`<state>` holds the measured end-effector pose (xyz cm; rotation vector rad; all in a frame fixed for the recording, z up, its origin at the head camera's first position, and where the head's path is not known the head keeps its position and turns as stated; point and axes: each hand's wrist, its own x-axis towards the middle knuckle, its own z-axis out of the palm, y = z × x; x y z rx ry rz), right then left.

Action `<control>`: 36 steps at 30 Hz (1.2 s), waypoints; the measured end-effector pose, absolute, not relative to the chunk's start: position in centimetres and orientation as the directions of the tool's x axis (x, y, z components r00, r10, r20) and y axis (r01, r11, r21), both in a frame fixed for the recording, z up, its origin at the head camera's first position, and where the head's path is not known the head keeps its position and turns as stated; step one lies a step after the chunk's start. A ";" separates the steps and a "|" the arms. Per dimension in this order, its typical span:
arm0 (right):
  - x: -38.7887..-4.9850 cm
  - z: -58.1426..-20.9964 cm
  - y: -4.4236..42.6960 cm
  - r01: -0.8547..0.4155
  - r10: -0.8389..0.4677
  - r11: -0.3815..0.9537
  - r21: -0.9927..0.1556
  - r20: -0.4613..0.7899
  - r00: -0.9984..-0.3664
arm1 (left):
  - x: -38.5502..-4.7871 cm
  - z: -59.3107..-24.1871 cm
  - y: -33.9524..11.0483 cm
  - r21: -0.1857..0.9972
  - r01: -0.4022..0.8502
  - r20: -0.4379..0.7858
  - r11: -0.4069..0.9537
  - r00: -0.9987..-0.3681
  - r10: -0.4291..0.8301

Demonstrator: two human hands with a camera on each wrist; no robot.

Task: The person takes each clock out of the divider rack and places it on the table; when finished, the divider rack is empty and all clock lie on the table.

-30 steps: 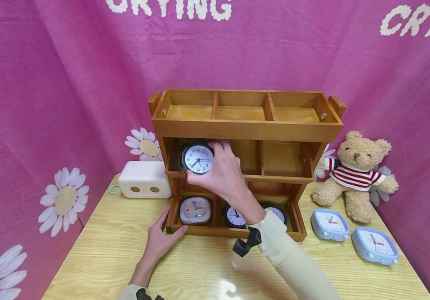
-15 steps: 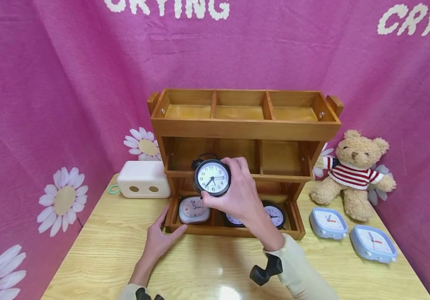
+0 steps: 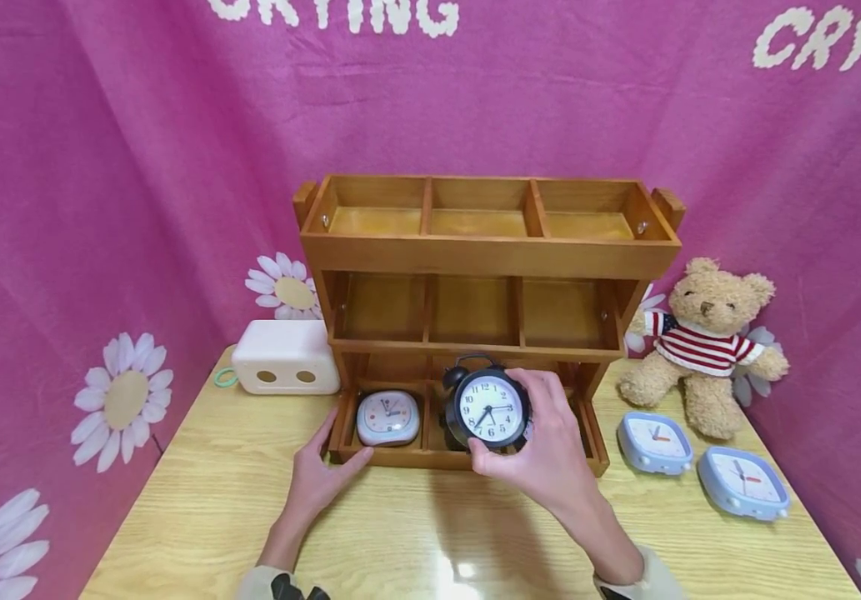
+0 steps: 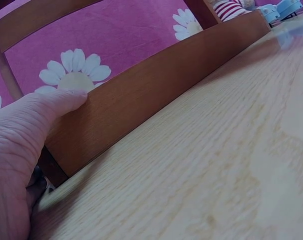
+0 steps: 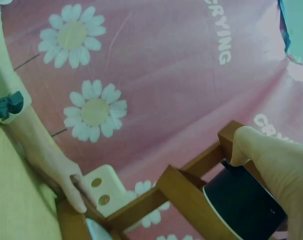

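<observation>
Head view: from my end, the worktop [image 3: 190,508] comes first, running up to the wooden rack [image 3: 490,254].
Left hand [image 3: 317,483]: thumb and fingers spread, set against the left front corner of the bottom tray [image 3: 400,458]; I read that as steadying.
Right hand [image 3: 550,450]: I see it pinching the black alarm clock [image 3: 493,408] between thumb and fingers, in front of the tray's middle compartment; whether clock and tray touch I cannot tell.
Pale clock [image 3: 388,417]: lying in the tray's left compartment, so I count that one as settled.
Blue clocks [image 3: 743,483]: two on the worktop right of the rack, neither hand on them.
Progress: partway, I judge; the black clock is not yet released, and its body and the hand hide what lies behind.
Teddy bear [image 3: 703,342]: seated beyond the blue clocks, before the pink curtain [image 3: 430,100].
Left wrist view: gives me the thumb tip on the front board's upper edge, close up, but no black clock.
Right wrist view: shows the black clock's dark casing under the thumb; only the head view gives me its dial.
</observation>
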<state>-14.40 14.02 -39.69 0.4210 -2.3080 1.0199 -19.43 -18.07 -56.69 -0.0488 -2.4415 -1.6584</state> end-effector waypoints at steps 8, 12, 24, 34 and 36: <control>-12.3 -42.1 18.1 -0.435 0.044 0.680 -0.590 0.626 -0.779 | -19.8 -56.9 -18.2 0.920 0.133 0.174 0.368 -0.981 -0.082; -11.0 -43.6 20.3 -0.370 0.111 0.696 -0.615 0.602 -0.791 | -19.8 -56.8 -18.2 0.917 0.138 0.179 0.373 -0.981 -0.079; -7.9 -49.4 28.5 -0.224 0.251 0.780 -0.584 0.620 -0.743 | -19.5 -56.9 -18.1 0.919 0.126 0.166 0.374 -0.983 -0.076; -6.9 -53.8 33.6 -0.089 0.331 0.810 -0.579 0.578 -0.746 | -19.2 -56.7 -18.2 0.920 0.109 0.150 0.378 -0.985 -0.083; -6.8 -54.3 34.3 -0.071 0.337 0.816 -0.573 0.572 -0.748 | -19.2 -56.7 -18.1 0.917 0.111 0.151 0.384 -0.986 -0.074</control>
